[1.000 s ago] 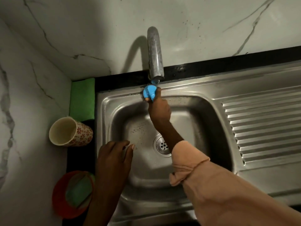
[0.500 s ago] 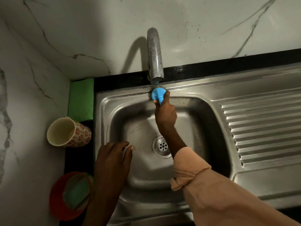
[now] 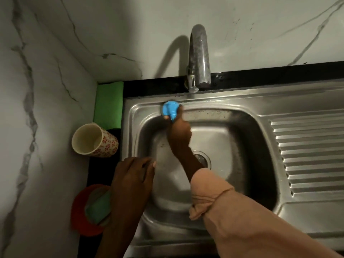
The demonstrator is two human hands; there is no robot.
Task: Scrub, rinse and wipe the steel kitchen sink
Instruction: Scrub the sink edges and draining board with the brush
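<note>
The steel sink (image 3: pixel 242 183) fills the middle of the view, its drain (image 3: pixel 203 159) partly behind my right forearm. My right hand (image 3: pixel 179 135) grips a round blue scrubber (image 3: pixel 170 109) and presses it on the sink's back rim, left of the tap (image 3: pixel 198 56). My left hand (image 3: pixel 133 178) rests on the sink's left rim with fingers bent over the edge, holding nothing. No water runs from the tap.
A folded green cloth (image 3: pixel 108 104) lies at the back left corner. A floral cup (image 3: pixel 94 139) lies tilted beside the sink. A red dish (image 3: pixel 81 218) holds a green sponge (image 3: pixel 98 206). The ribbed drainboard (image 3: pixel 307 155) stretches right. Marble walls close in behind and left.
My right hand slid the blue scrubber along the back rim, first right, then back left of the tap. The view shifted, showing more of the tap. My left hand stayed on the rim.
</note>
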